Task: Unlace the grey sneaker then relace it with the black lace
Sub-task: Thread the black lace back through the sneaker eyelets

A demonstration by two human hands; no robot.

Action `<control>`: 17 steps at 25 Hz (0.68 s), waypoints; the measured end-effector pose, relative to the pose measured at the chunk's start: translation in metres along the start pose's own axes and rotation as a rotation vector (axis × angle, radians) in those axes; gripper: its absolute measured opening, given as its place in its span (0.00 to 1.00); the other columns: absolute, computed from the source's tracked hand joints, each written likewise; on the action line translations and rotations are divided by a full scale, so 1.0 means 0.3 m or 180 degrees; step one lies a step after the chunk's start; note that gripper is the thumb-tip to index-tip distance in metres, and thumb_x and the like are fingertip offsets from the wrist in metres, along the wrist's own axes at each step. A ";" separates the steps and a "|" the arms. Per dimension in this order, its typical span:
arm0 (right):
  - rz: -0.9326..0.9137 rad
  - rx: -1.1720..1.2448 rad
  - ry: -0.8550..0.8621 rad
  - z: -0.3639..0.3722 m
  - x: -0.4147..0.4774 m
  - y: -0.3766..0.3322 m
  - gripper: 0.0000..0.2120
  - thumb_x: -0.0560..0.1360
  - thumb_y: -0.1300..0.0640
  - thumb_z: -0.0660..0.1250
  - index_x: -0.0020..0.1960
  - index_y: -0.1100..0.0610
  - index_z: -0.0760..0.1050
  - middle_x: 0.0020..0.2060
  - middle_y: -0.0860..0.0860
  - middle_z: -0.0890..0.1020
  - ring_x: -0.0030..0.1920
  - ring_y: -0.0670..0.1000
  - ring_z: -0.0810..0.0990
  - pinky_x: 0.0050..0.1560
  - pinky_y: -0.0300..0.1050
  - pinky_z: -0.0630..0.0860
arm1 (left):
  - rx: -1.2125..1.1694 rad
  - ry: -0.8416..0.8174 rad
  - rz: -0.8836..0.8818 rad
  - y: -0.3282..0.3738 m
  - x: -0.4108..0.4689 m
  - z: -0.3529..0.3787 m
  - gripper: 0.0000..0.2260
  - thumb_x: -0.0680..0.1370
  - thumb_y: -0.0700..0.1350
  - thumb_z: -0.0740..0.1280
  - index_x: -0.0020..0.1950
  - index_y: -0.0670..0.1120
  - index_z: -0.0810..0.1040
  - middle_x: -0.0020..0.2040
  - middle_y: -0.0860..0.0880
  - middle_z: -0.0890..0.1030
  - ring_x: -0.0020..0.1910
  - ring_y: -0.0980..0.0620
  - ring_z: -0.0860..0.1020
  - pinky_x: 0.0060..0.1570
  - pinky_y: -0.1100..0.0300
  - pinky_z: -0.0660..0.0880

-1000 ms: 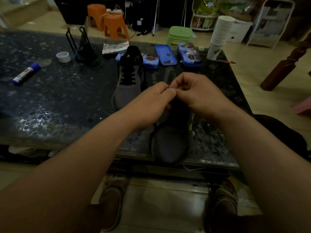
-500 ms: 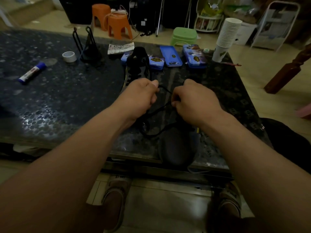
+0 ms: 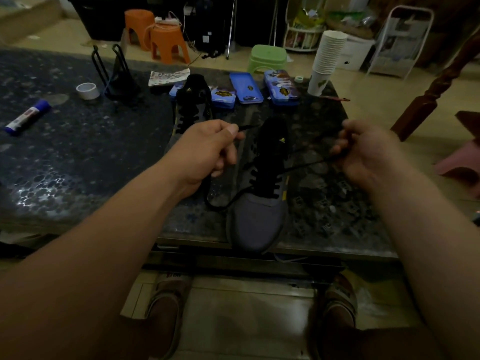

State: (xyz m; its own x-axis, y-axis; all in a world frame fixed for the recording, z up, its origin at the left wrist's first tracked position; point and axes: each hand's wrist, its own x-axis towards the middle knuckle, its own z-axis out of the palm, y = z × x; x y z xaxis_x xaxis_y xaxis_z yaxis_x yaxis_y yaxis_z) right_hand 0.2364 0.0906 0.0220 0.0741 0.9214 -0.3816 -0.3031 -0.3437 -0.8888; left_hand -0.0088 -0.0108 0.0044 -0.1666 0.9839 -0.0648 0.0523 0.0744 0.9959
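Having spread wider apart, left hand (image 3: 207,149) and right hand (image 3: 363,152) each grip black lace (image 3: 304,167) end.

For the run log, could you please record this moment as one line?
left hand: pinches black lace end | right hand: grips other lace end | grey sneaker: toe at table edge, lower eyelets laced

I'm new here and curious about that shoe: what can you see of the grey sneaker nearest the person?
The grey sneaker stands upright on the dark speckled table, toe toward the person and jutting over the near edge. Its upper looks like fabric, with a black tongue bearing a small yellow logo, and a yellow side mark. A black lace crosses the lower eyelets; the left hand and right hand each hold an end, pulled outward.
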 end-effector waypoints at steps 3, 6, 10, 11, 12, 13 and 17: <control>0.0234 -0.0600 0.0323 -0.082 0.087 0.072 0.09 0.81 0.65 0.59 0.43 0.55 0.67 0.33 0.50 0.68 0.24 0.45 0.64 0.22 0.36 0.65 | -0.0112 0.0029 -0.0126 -0.013 0.007 0.006 0.08 0.87 0.43 0.59 0.51 0.44 0.75 0.38 0.48 0.83 0.26 0.54 0.66 0.24 0.63 0.64; 0.0323 -0.1368 0.0467 -0.126 0.137 0.130 0.08 0.80 0.64 0.59 0.44 0.57 0.70 0.36 0.53 0.70 0.28 0.49 0.68 0.23 0.39 0.68 | 0.0054 0.0021 -0.0132 -0.025 0.026 0.019 0.08 0.86 0.46 0.63 0.48 0.46 0.76 0.28 0.52 0.69 0.23 0.56 0.60 0.22 0.65 0.57; 0.0011 -0.3180 0.0439 -0.143 0.122 0.156 0.12 0.80 0.57 0.64 0.61 0.60 0.76 0.57 0.59 0.79 0.53 0.60 0.80 0.44 0.49 0.79 | 0.0200 -0.0122 -0.0181 -0.029 0.040 0.058 0.10 0.86 0.45 0.62 0.51 0.44 0.80 0.25 0.52 0.63 0.22 0.55 0.59 0.22 0.65 0.57; -0.0460 -0.3776 0.0384 -0.138 0.105 0.161 0.16 0.79 0.55 0.65 0.66 0.57 0.75 0.62 0.58 0.77 0.59 0.61 0.78 0.53 0.50 0.77 | 0.0249 -0.0139 -0.0185 -0.026 0.045 0.067 0.10 0.87 0.45 0.61 0.52 0.44 0.81 0.25 0.51 0.66 0.22 0.54 0.62 0.22 0.64 0.60; -0.1145 -0.4077 0.0259 -0.123 0.081 0.165 0.18 0.79 0.54 0.66 0.68 0.54 0.74 0.64 0.57 0.75 0.64 0.59 0.75 0.60 0.51 0.74 | 0.0294 -0.0128 -0.0174 -0.021 0.052 0.074 0.10 0.87 0.44 0.60 0.52 0.44 0.81 0.27 0.49 0.71 0.24 0.53 0.65 0.23 0.63 0.63; -0.1916 -0.4056 0.0020 -0.095 0.045 0.163 0.18 0.78 0.55 0.66 0.68 0.52 0.75 0.64 0.55 0.74 0.65 0.58 0.74 0.64 0.51 0.72 | 0.0332 -0.0101 -0.0158 -0.015 0.056 0.079 0.10 0.86 0.43 0.60 0.52 0.44 0.81 0.31 0.49 0.76 0.25 0.53 0.68 0.24 0.63 0.66; -0.3277 -0.3942 -0.0942 0.055 -0.021 0.126 0.15 0.80 0.55 0.62 0.66 0.49 0.77 0.62 0.48 0.77 0.65 0.52 0.73 0.64 0.52 0.70 | 0.0606 0.0034 0.0160 -0.019 0.065 0.093 0.08 0.85 0.43 0.65 0.51 0.47 0.83 0.41 0.49 0.84 0.32 0.53 0.75 0.32 0.65 0.71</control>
State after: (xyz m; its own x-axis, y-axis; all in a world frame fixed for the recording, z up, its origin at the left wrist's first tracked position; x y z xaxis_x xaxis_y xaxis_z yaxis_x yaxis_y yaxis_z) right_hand 0.2088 0.0748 -0.0051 -0.4669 0.7911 0.3953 0.6687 0.6083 -0.4276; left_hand 0.0152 0.0125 -0.0042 -0.1696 0.9854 -0.0137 0.2458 0.0557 0.9677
